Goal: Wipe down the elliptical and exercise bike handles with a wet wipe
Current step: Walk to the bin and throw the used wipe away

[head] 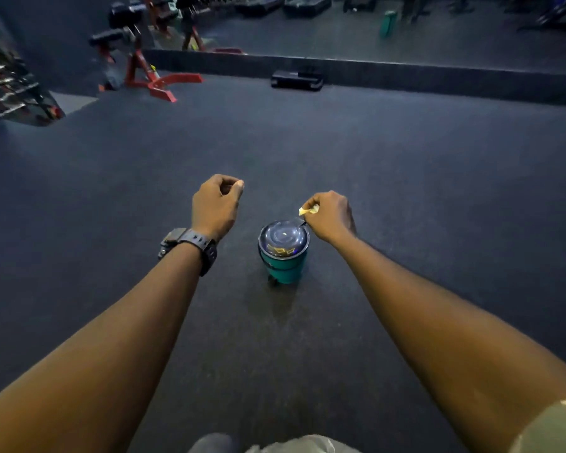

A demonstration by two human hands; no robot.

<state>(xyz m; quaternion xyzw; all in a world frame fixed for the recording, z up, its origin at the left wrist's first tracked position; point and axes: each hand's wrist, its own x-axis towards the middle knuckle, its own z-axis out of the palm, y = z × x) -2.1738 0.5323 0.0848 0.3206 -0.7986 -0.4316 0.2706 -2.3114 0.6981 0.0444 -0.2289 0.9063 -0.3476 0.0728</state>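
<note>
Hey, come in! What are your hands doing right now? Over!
Left hand curled, holding nothing. Right hand pinching a wipe over the teal tub. Floor around the tub clear.

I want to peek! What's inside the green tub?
The tub wears a clear domed lid; yellow shapes show dimly through it. The right hand pinches a small yellowish piece above the rim. The green wall hides everything lower down.

I had one round teal wipe canister with a clear domed lid (pixel 285 253) and one small pale wipe scrap (pixel 307 210). I counted one black wristwatch (pixel 193 245), one red steel rack (pixel 147 73) and one flat black box (pixel 296 80).
</note>
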